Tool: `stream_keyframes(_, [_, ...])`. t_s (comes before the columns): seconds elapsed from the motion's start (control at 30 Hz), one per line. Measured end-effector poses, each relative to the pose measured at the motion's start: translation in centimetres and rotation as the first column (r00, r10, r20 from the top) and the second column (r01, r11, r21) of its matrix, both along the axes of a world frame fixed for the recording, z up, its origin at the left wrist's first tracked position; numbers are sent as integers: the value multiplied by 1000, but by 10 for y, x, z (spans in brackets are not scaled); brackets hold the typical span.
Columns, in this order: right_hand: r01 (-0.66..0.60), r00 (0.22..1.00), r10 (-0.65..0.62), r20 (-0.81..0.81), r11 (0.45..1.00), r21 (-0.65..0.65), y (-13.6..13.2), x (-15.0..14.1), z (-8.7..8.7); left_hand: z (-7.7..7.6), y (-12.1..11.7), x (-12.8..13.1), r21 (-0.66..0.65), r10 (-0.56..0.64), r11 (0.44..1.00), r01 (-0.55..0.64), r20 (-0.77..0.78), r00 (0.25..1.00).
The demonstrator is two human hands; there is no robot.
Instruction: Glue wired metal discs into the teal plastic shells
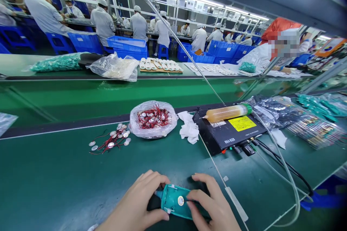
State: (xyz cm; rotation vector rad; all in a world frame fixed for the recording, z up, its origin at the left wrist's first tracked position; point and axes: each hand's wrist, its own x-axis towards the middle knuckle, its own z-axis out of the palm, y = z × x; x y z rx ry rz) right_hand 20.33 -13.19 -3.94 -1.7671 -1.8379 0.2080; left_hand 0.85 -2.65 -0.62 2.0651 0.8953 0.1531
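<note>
Two bare hands work low in the view, over a dark green worktop (62, 180). The left grip (142, 200) is clamped on the near-left end of an open teal shell (172, 200), thumb at the lower edge and fingers at the upper edge. The shell lies between the two hands, its hollow side up, with small whitish fittings at its left end. Inside it, between the grips, sits a round disc (180, 200) with a pale rim.

The right grip (213, 204) reaches over the shell's right part, thumb and a fingertip close together just beside the disc, with a thin dark strand near them; whether they are pinched on it, I cannot tell.

Beyond the left grip is a loose heap of metallic discs with red and black wires (111, 144). To that heap's right, a clear plastic bag (134, 124) stands open, full of more wired discs. Crumpled white tissue (189, 128) lies beside the bag.

Beyond the right grip is a black box (214, 137) marked RH-928, with an amber tube (226, 113) with a green end lying on top. Bags and bundles of parts lie farther right. Across a green strip, people in white coats and caps sit among blue crates (223, 48).
</note>
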Motion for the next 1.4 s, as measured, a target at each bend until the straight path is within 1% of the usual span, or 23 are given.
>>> stream_keyframes(0.07, [-26, 999, 25, 34, 998, 50, 1, -1, 2, 1, 0, 0, -2, 3, 1000, -3, -4, 1000])
stream_keyframes(0.17, [-63, 996, 57, 72, 995, 83, 2, -3, 5, 3, -1, 1, -14, 8, 1000, -8, -13, 1000])
stream_keyframes(0.43, [-30, 996, 27, 84, 999, 38, 4, -6, 1, 4, -1, 0, -25, 16, 1000, -16, -22, 1000])
stream_keyframes(0.63, [-157, 979, 150, 138, 987, 41, 6, 4, 1, 3, -1, 1, -29, 21, 999, -21, -11, 1000])
stream_keyframes(0.8, [-100, 984, 93, 154, 994, 35, 4, -1, 8, 4, -1, 1, -26, 23, 999, -23, -15, 1000])
stream_keyframes(0.9, [-89, 988, 83, 130, 995, 46, 3, -3, 10, 4, -1, 1, -25, 24, 999, -24, -11, 1000])
stream_keyframes(1.0, [-96, 991, 90, 102, 994, 59, 4, -2, 9, 5, -1, 2, -30, 35, 999, -35, -13, 999])
stream_keyframes(1.13, [-103, 989, 96, 108, 993, 61, 4, -2, 9, 6, -1, 2, -23, 41, 999, -41, -6, 999])
stream_keyframes(1.3, [-84, 989, 80, 121, 996, 28, 3, -5, 7, 3, -1, 1, -5, 37, 999, -37, 9, 999])
stream_keyframes(1.4, [-82, 990, 78, 118, 996, 29, 2, -7, 4, 2, 0, 0, 1, 23, 1000, -23, 20, 1000])
